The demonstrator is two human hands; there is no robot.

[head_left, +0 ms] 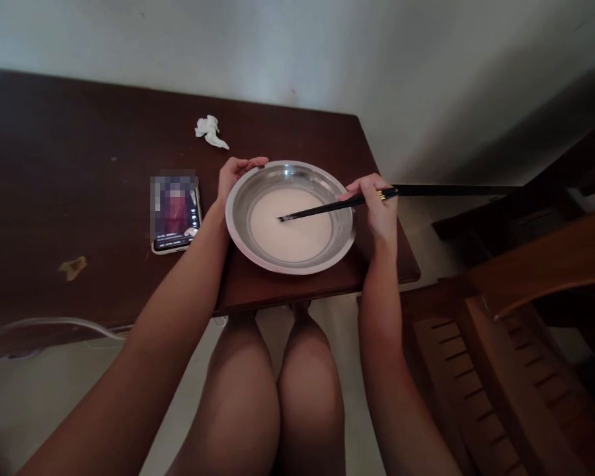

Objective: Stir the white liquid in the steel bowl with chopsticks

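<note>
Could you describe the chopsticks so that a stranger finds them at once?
On the dark table is a metal bowl of whitish liquid. From the right hand, the chopsticks slant over it, slim, black and gold-marked, unlike the round silvery bowl.

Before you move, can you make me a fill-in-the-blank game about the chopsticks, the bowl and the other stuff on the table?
1. The ____ hand holds the black chopsticks.
2. As the wearer sees it, the phone lies to the ____ of the metal bowl.
3. Of the phone and the crumpled white tissue, the ____ lies nearer the wall.

Missing words: right; left; tissue.
</note>
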